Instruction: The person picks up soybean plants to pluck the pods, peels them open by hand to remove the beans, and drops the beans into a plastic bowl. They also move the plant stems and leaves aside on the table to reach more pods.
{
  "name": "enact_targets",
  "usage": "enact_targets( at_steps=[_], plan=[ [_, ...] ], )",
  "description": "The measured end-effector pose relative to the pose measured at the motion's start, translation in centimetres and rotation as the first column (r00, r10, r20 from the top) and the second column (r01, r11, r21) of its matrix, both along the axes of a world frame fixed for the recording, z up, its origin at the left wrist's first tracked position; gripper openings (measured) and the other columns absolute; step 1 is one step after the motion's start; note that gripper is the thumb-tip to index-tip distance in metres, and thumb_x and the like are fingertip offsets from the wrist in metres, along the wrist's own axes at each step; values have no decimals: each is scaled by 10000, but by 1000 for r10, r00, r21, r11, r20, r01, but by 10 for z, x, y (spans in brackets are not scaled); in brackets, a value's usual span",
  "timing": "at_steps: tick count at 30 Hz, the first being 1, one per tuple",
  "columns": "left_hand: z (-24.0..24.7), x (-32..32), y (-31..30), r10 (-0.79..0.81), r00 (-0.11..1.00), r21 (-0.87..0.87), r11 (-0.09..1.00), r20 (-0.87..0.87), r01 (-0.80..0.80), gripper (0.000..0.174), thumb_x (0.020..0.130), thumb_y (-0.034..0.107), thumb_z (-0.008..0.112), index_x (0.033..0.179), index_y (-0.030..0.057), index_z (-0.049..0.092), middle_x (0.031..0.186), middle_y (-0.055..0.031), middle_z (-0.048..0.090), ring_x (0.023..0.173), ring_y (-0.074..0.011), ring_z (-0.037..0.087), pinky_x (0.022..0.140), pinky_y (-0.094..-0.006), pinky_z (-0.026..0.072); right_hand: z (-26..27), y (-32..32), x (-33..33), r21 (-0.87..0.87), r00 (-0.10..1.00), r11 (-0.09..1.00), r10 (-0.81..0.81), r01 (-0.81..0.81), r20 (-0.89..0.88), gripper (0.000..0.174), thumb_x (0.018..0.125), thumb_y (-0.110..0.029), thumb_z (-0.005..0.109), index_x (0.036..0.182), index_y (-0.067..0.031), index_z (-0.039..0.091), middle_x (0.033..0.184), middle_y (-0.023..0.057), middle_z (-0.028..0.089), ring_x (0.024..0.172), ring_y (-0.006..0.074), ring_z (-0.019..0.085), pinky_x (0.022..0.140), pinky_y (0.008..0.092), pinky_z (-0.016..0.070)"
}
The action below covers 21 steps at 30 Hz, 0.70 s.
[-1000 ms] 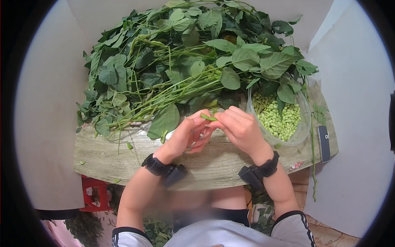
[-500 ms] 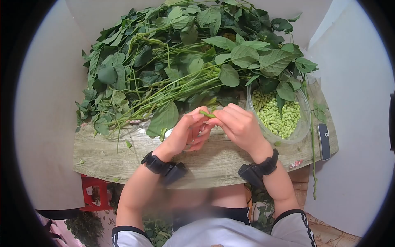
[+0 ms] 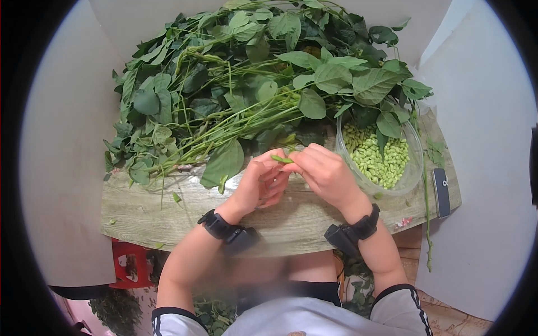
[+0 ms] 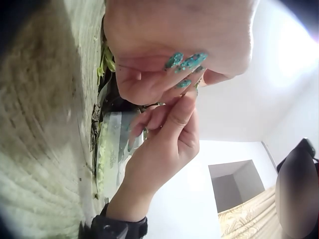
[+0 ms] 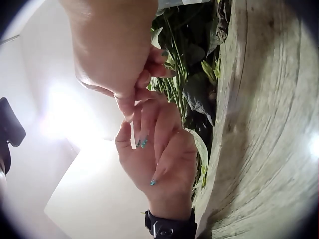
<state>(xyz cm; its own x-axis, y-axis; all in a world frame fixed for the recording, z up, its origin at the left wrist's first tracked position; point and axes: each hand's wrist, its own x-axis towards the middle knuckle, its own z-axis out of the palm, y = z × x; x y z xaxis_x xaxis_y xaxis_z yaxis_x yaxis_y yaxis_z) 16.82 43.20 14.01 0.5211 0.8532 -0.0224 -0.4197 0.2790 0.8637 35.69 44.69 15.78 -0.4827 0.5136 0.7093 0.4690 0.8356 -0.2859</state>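
In the head view, a small green bean pod (image 3: 282,159) is held between both hands over the table's front half. My left hand (image 3: 259,182) pinches one end with thumb and fingertips, its other fingers curled below. From the other side my right hand (image 3: 328,175) pinches the pod, and its fingertips meet the left ones. In both wrist views the fingers mostly hide the pod. Right beside my right hand stands a clear plastic tub (image 3: 413,180) with shelled green beans (image 3: 384,162) in it.
Leafy bean stalks (image 3: 235,120) are heaped across the back of the wooden table (image 3: 280,229), some leaves hanging over the tub. Pod scraps (image 3: 176,197) lie at the left. A phone (image 3: 441,193) and a loose stem (image 3: 427,224) lie at the right edge.
The pod's angle between the fingertips has shifted, tilting steeper half a second ago and flatter now. Both hands stay in nearly the same place.
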Motion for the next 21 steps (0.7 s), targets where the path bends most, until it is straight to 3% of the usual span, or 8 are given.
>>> enact_targets(
  at_steps=[6, 16, 18, 21],
  plan=[
    [4, -1, -2, 7, 1000, 14, 1000, 1, -7, 310, 956, 389, 404, 975, 96, 505, 728, 6, 448, 520, -77, 358, 362, -220, 306, -1, 1, 0, -3, 1000, 1000, 8, -8, -12, 136, 818, -90, 716, 899, -43, 618, 750, 82, 560, 712, 259, 588, 587, 378, 482],
    [5, -3, -1, 0, 1000, -14, 1000, -21, -1, 310, 960, 383, 415, 1018, 93, 509, 733, 5, 455, 535, -80, 362, 365, -220, 288, -1, 0, 0, -34, 1000, 999, -8, 7, -4, 120, 826, -78, 705, 903, -39, 621, 754, 87, 567, 735, 263, 604, 601, 386, 489],
    [12, 2, -4, 86, 990, -72, 993, -109, -94, 294, 943, 401, 436, 1059, 141, 513, 765, 8, 447, 522, -75, 339, 385, -204, 263, -2, 1, 1, -37, 1000, 999, -12, 12, 3, 116, 829, -77, 702, 896, -37, 615, 758, 92, 562, 740, 266, 599, 615, 383, 490],
    [14, 1, -5, 83, 987, -81, 992, -135, -94, 257, 936, 371, 433, 1010, 137, 509, 759, 16, 441, 520, -73, 339, 390, -208, 256, -4, 2, -1, -55, 1000, 998, 6, -7, -18, 118, 832, -77, 700, 887, -31, 606, 758, 97, 553, 732, 269, 589, 623, 380, 489]
  ],
)
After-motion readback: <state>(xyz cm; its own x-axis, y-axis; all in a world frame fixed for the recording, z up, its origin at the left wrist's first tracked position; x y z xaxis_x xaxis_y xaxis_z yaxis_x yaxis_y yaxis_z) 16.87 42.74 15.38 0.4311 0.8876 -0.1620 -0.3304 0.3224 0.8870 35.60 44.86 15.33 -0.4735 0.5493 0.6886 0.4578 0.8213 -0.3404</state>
